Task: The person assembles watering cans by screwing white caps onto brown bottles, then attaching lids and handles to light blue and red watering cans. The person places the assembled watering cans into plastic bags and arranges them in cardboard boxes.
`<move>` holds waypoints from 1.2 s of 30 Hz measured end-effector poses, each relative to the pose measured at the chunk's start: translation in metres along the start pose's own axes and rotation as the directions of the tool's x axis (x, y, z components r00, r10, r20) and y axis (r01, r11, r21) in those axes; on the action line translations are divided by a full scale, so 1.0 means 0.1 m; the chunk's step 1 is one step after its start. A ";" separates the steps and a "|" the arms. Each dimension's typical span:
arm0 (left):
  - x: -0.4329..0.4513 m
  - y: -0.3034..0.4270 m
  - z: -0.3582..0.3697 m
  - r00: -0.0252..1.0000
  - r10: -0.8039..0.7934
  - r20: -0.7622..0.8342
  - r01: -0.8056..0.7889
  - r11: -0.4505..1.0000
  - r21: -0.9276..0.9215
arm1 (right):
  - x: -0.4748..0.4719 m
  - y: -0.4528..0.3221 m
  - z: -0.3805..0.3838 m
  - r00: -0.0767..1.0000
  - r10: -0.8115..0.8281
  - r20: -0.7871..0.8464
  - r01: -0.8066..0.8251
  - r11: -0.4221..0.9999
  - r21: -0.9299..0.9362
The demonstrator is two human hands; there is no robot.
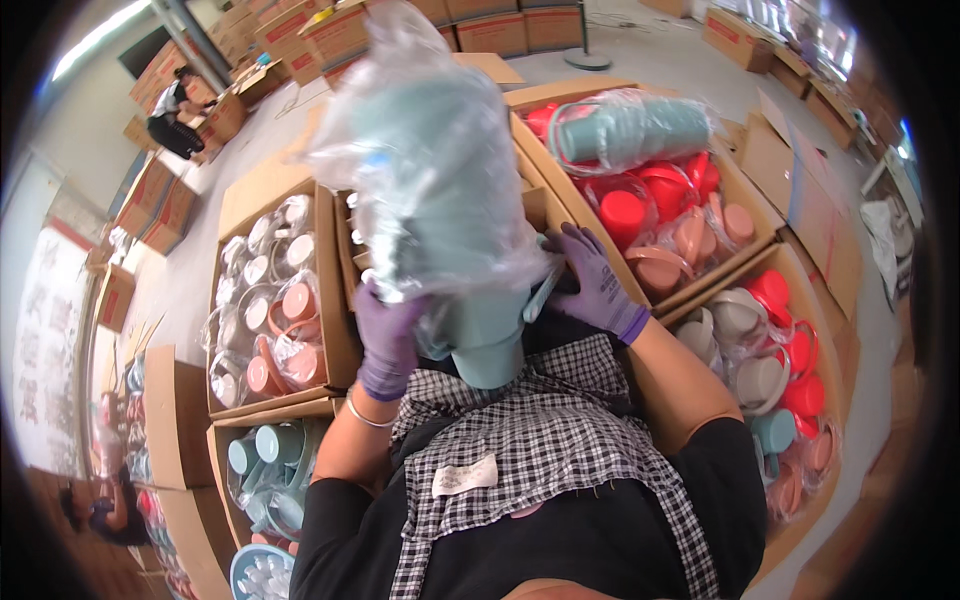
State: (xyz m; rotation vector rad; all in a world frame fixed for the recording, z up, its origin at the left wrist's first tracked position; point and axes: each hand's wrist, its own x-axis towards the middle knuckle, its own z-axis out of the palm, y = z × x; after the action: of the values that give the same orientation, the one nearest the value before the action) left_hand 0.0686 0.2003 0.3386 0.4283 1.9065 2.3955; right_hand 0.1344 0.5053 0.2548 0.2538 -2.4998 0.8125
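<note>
Before my chest is a teal handled tumbler [486, 326], its narrow end pointing towards me. A clear plastic bag [442, 172] covers its far part and rises, blurred, towards the top of the view. My left hand [386, 337], in a purple glove, grips the bagged tumbler from the left side. At the right, my gloved right hand [596, 289] has its fingers spread beside the tumbler's handle [544, 289]. Whether those fingers grip the handle or the bag's edge cannot be made out. Part of an open carton behind the tumbler is hidden by the bag.
Cartons of bagged cups surround me: grey and pink ones [266, 300] at left, teal ones [277, 450] nearer, red and pink [660, 202] at right, mixed colours [772, 375] below. A bagged teal tumbler [637, 131] lies atop the red cups. Two people work farther left.
</note>
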 end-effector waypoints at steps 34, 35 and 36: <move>-0.02 -0.48 1.74 0.460 0.052 0.886 -0.448 0.875 0.181 | -2.46 -1.01 -2.68 0.261 0.929 -0.261 -0.439 0.356 0.825; 0.01 -0.52 1.69 0.466 0.093 0.880 -0.459 0.876 0.151 | -2.44 -0.94 -2.62 0.251 0.938 -0.240 -0.320 0.314 0.894; 0.02 -0.52 1.65 0.502 0.043 0.864 -0.417 0.887 0.198 | -2.46 -0.84 -2.56 0.245 0.945 -0.216 -0.193 0.266 0.945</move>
State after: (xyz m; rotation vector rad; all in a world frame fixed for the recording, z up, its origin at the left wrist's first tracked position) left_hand 0.1008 0.3694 0.3225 1.6276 1.8055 1.3276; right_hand 0.4748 0.5955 0.3505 -0.9030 -1.0407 1.8649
